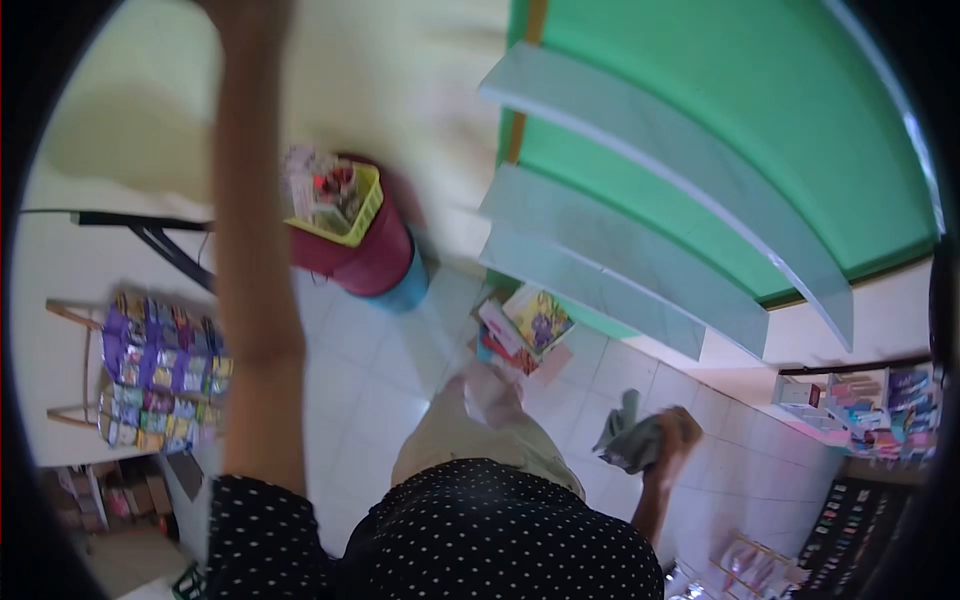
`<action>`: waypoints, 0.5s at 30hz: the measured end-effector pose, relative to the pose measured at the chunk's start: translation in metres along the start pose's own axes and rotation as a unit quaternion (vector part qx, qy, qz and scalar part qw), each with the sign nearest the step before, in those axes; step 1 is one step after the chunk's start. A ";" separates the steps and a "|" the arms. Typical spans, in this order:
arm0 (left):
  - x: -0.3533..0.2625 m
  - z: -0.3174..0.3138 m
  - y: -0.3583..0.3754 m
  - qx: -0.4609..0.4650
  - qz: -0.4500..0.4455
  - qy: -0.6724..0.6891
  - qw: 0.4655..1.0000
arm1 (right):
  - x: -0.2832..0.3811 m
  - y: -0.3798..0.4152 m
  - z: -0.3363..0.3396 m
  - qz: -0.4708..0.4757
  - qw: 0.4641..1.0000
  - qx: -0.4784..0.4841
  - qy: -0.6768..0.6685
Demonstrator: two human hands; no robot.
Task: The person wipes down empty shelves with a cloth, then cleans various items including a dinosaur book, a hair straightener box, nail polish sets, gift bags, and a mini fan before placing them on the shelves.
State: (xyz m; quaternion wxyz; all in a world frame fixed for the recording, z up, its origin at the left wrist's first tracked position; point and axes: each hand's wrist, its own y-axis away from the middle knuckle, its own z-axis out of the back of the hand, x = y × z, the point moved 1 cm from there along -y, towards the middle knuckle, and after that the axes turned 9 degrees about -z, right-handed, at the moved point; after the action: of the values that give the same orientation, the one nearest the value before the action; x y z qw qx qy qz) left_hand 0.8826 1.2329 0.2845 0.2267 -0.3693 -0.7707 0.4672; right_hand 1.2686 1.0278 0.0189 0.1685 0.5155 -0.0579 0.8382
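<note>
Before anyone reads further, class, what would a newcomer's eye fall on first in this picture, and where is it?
Probably the bright green panel with pale shelves filling the upper right. Next, the person's blurred left arm stretches up the left side to the top edge, while the right hand grips a grey cloth right of centre, low down. A yellow basket stands out beside that raised arm.

Shelves (pixel 625 268) stand before the cloth (pixel 630 447), right of a basket (pixel 366 212).
</note>
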 end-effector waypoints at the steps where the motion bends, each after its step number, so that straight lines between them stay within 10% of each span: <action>1: -0.003 0.032 0.052 0.012 0.040 -0.112 0.993 | 0.007 -0.008 -0.012 -0.121 0.983 0.136 -0.025; 3: -0.034 0.090 0.136 0.206 0.064 -0.399 0.891 | -0.020 -0.015 -0.063 -0.101 0.972 0.207 0.037; 4: -0.053 0.108 0.188 0.129 0.259 -0.220 0.932 | -0.038 -0.017 -0.087 -0.119 0.957 0.263 0.031; 9: -0.201 0.261 0.386 0.389 0.610 -0.257 0.640 | -0.168 -0.048 -0.196 -0.157 0.884 0.417 0.141; 15: -0.314 0.354 0.459 0.604 0.621 -0.251 0.432 | -0.356 -0.116 -0.265 -0.207 0.855 0.317 0.356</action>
State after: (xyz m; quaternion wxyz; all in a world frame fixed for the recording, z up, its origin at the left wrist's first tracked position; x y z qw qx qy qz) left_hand 0.9971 0.9261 -0.2875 -0.1624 -0.3840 0.1222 0.9007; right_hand 1.2312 1.1293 -0.4267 0.1748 0.2073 0.3824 0.8833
